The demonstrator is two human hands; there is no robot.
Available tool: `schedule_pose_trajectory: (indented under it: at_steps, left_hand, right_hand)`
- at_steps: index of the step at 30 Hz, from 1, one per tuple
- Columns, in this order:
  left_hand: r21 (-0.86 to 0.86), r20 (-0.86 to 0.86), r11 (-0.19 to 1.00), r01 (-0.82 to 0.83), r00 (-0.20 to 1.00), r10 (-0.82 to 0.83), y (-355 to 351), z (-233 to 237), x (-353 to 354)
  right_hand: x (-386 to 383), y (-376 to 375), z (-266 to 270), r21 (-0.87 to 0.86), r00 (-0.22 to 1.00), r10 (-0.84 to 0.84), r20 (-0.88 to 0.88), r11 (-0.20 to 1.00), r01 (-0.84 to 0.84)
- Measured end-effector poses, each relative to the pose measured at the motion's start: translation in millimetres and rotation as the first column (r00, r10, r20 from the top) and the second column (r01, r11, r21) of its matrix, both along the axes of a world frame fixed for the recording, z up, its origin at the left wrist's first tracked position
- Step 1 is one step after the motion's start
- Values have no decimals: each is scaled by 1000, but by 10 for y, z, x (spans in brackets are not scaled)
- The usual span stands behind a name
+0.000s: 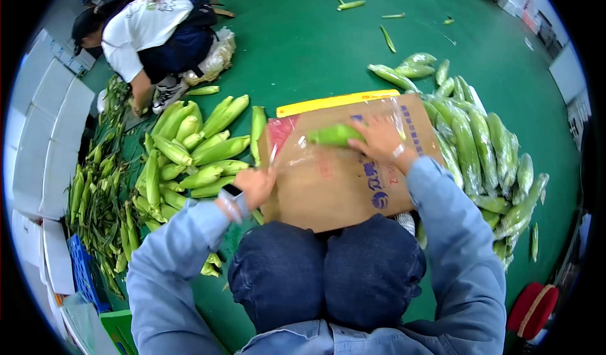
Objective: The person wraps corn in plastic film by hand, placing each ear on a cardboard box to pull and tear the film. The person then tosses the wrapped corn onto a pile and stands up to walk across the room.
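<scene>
A cardboard box (297, 197) with blue print lies flat before my knees. On it is a green ear of corn in its husk (328, 135), smeared by motion. My right hand (379, 137) grips the right end of that ear, thumb and fingers on either side. Clear plastic film (291, 150) stretches over the left part of the cardboard. At the cardboard's left edge, my left hand (255, 186) is closed, pinching the film's edge. A yellow strip (338, 103) runs along the cardboard's far edge.
Unwrapped corn ears (202, 147) are heaped on the left, film-wrapped ears (470, 140) on the right. Husks (101, 191) pile farther left, where a person in a white shirt (148, 30) crouches. A blue crate (85, 270) and a red stool (533, 309) stand near the sides.
</scene>
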State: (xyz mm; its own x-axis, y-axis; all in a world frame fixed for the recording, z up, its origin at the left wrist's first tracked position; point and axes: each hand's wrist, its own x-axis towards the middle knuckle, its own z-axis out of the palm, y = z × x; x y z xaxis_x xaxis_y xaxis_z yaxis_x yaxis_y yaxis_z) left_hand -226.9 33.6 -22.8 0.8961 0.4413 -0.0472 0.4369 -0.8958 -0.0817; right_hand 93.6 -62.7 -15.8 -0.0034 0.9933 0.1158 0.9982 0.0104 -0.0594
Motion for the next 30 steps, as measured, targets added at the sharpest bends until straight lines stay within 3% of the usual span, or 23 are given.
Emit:
schedule_pose_trajectory:
  at_steps: [1, 2, 3, 4, 5, 6, 7, 8, 9, 11, 12, 13, 15, 16, 18, 19, 20, 22, 23, 24, 26, 28, 30]
  left_hand:
    - [-123, -44, 991, -55, 998, 50, -114, 189, -119]
    - [-372, -122, 926, 65, 985, -118, -100, 275, -220]
    - [-923, -100, 345, -169, 973, 209, -218, 552, -256]
    - [-896, 269, 378, 231, 962, 49, -169, 483, -327]
    - [-930, 270, 273, 244, 961, 62, -210, 601, -274]
    - [-909, 318, 284, 307, 948, -6, -248, 720, -141]
    - [-966, 249, -58, 251, 968, 43, -271, 650, 16]
    - [-956, 291, -46, 290, 956, -27, -311, 573, 182]
    - [-988, 130, -97, 123, 989, -65, -326, 507, 380]
    - [-863, 280, 344, 370, 917, -285, -334, 151, 686]
    - [-852, 289, 354, 386, 910, -296, -354, 80, 786]
    - [-740, 223, 563, 367, 925, -309, -372, 28, 865]
    - [-374, 53, 892, 255, 966, -254, -413, 156, 1012]
    - [-367, 55, 894, 256, 966, -254, -460, 240, 1099]
    - [52, 259, 966, 252, 931, -257, -508, 332, 1305]
    - [12, 290, 967, 255, 924, -247, -545, 261, 1438]
    - [15, 292, 967, 255, 924, -248, -564, 190, 1456]
    - [100, 189, 984, 148, 968, -165, -538, 71, 1466]
    - [-21, 122, 996, 87, 989, -84, -465, 79, 1551]
    - [-106, 109, 994, -11, 994, 23, -367, 61, 1662]
    - [-231, 192, 969, -92, 972, 138, -82, -36, 1845]
    - [-283, 227, 958, -52, 967, 119, 184, -59, 1937]
    - [-318, 282, 948, -24, 952, 118, 318, -153, 1974]
  right_hand:
    - [-94, -177, -79, 77, 997, 53, 58, 995, -57]
    - [-269, -365, 152, -38, 989, 120, 84, 992, -117]
    - [-389, -526, 232, 10, 971, 197, 133, 980, -200]
    - [-526, -675, 360, -138, 979, 184, -84, 971, -194]
    - [-570, -803, 212, -34, 959, 281, -23, 959, -282]
    - [-683, -894, 243, -128, 965, 261, -27, 957, -262]
    - [-793, -867, 246, -83, 942, 258, -214, 956, -281]
    - [-821, -875, 294, -215, 936, 215, -278, 936, -279]
    - [-772, -776, 199, -135, 900, 302, -315, 924, -358]
    - [-653, -533, 43, -52, 865, 385, -322, 905, -422]
    - [-608, -412, 24, -8, 912, 361, -197, 929, -370]
    - [-568, -285, -13, 42, 944, 323, -75, 946, -320]
    - [-495, 42, -123, 108, 969, 248, -12, 963, -245]
    - [-454, 219, -188, 168, 985, 170, 31, 970, -173]
    - [-329, 650, -392, 226, 996, 68, 56, 971, -79]
    - [-265, 774, -422, 277, 997, -35, 71, 961, 14]
    - [-214, 832, -372, 280, 997, -35, 73, 960, 14]
    - [-149, 1006, -251, 172, 973, -147, -178, 969, 178]
    - [-226, 971, 36, 167, 944, -250, -213, 943, 288]
    - [-175, 1021, 95, 166, 945, -252, -210, 943, 288]
    - [8, 1027, 118, -75, 918, -360, -165, 933, 352]
    - [142, 1041, -27, -75, 916, -394, -74, 918, 389]
    - [201, 1041, -66, -306, 905, -425, -14, 864, 401]
